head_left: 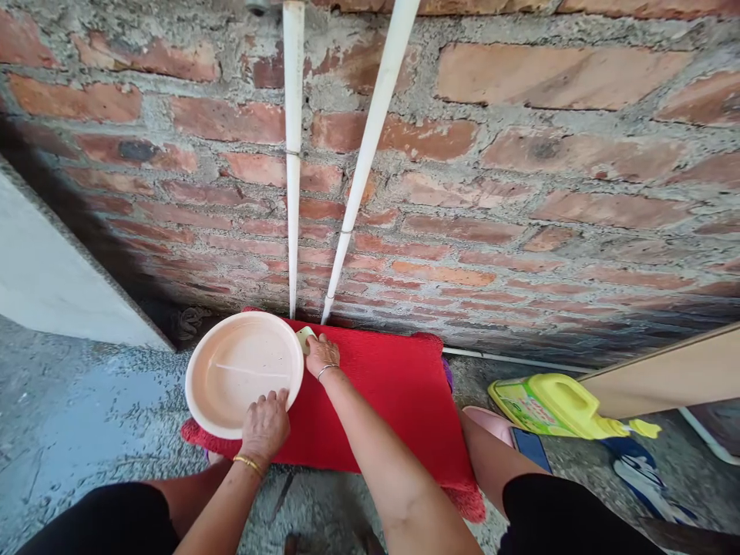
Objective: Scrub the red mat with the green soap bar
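Observation:
A round, pale peach basin (246, 351) sits at the left end of a red cloth (381, 393) spread over a low support. My left hand (266, 424) is closed on the basin's near right rim, thumb towards the inside. Just right of the basin, my right hand (322, 356) has its fingers closed on a small, flat, pale yellow-green piece (304, 338). That piece is partly hidden by the basin's edge and my fingers, and I cannot make out its kind.
A brick wall (491, 193) with two white pipes (294, 169) stands behind the cloth. To the right lie a yellow-green jug (555, 405), a pink basin (487, 422), a phone (530, 449) and a slipper (647, 478). A white panel (63, 262) leans at left, above wet floor.

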`<state>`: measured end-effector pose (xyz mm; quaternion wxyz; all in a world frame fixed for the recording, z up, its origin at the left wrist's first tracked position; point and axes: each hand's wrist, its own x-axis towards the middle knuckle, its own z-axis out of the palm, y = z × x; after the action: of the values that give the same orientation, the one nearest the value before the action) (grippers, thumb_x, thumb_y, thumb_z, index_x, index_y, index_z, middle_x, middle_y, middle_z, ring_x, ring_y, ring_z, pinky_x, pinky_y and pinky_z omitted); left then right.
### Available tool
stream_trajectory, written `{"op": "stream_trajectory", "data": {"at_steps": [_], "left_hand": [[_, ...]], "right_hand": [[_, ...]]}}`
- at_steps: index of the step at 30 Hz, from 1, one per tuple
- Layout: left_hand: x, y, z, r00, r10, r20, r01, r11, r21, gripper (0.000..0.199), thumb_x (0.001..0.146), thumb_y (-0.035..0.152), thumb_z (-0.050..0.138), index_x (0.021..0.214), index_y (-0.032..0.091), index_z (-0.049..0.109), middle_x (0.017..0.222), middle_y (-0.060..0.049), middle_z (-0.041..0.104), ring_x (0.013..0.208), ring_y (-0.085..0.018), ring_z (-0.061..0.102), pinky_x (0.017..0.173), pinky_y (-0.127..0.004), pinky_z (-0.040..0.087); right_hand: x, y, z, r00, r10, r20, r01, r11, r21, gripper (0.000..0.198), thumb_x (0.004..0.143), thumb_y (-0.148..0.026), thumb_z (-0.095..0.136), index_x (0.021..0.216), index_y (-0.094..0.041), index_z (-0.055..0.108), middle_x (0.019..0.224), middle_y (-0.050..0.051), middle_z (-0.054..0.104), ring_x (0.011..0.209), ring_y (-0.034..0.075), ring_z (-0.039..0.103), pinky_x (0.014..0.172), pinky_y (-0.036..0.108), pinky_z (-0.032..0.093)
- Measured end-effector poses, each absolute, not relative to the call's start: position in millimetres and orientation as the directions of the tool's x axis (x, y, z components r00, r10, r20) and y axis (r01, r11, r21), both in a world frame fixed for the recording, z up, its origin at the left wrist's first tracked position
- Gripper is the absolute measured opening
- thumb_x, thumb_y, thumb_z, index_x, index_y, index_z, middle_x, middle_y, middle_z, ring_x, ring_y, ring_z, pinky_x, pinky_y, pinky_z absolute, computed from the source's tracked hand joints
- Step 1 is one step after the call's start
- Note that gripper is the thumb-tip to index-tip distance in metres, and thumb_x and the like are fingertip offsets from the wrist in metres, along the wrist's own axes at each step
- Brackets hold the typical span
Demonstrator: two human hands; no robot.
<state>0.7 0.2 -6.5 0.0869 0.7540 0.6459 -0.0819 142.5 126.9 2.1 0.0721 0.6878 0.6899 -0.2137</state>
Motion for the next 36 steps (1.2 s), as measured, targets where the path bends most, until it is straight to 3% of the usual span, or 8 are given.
{"op": "stream_trajectory", "data": {"at_steps": [5,11,22,26,31,36], "left_hand": [[-1.3,-0.7,-11.9,0.168,0.959,-0.226,0.986,-0.168,0.016,0.042,0.084,0.012,0.045,0.124,0.019,0.058,0.092,-0.009,0.066,0.083,-0.021,0.065,0.067,-0.030,0.047],[-2.1,-2.5,-14.2,0.180,0.960,-0.215,0.982,-0.190,-0.023,0.042,0.085,0.013,0.042,0.123,0.017,0.058,0.095,-0.009,0.067,0.085,-0.020,0.065,0.070,-0.030,0.049],[-0.9,-4.6,-20.9,0.165,0.960,-0.227,0.982,-0.182,-0.055,0.044,0.087,0.013,0.039,0.126,0.017,0.058,0.102,-0.009,0.068,0.091,-0.020,0.066,0.075,-0.031,0.051],[0.6,-4.4,-20.5,0.169,0.958,-0.230,0.980,-0.187,-0.061,0.044,0.086,0.012,0.040,0.126,0.017,0.058,0.104,-0.010,0.068,0.091,-0.020,0.067,0.076,-0.031,0.051],[2.9,-2.8,-17.0,0.154,0.959,-0.239,0.984,-0.171,-0.055,0.044,0.085,0.011,0.042,0.125,0.019,0.058,0.101,-0.009,0.068,0.091,-0.019,0.066,0.075,-0.028,0.049],[3.1,-1.3,-17.1,0.137,0.957,-0.256,0.988,-0.152,-0.038,0.046,0.084,0.011,0.042,0.126,0.019,0.058,0.099,-0.010,0.067,0.088,-0.019,0.065,0.074,-0.029,0.049]], "right_hand": [[193.5,130.4,0.1,0.010,0.921,-0.389,0.989,-0.066,-0.129,0.044,0.079,-0.037,0.059,0.122,-0.027,0.058,0.119,0.011,0.056,0.104,0.025,0.059,0.088,0.035,0.040],[296.4,119.5,6.7,0.213,0.908,-0.361,0.966,-0.251,-0.059,0.044,0.079,-0.038,0.058,0.121,-0.024,0.057,0.119,0.011,0.056,0.107,0.024,0.058,0.088,0.034,0.039],[425.0,67.7,30.8,0.604,0.711,-0.359,0.769,-0.639,0.028,0.044,0.085,-0.037,0.050,0.125,-0.019,0.054,0.122,0.016,0.055,0.107,0.025,0.059,0.088,0.035,0.040],[387.6,82.3,36.3,0.508,0.785,-0.355,0.830,-0.557,-0.043,0.046,0.083,-0.038,0.053,0.125,-0.019,0.056,0.119,0.016,0.058,0.109,0.025,0.058,0.089,0.033,0.039],[283.5,121.6,30.6,0.194,0.928,-0.320,0.947,-0.262,-0.188,0.045,0.078,-0.041,0.058,0.120,-0.024,0.060,0.115,0.011,0.058,0.106,0.024,0.058,0.090,0.034,0.039],[181.9,145.4,16.9,-0.115,0.942,-0.316,0.962,0.026,-0.273,0.042,0.077,-0.037,0.060,0.116,-0.024,0.062,0.119,0.011,0.057,0.111,0.026,0.055,0.095,0.037,0.037]]}}
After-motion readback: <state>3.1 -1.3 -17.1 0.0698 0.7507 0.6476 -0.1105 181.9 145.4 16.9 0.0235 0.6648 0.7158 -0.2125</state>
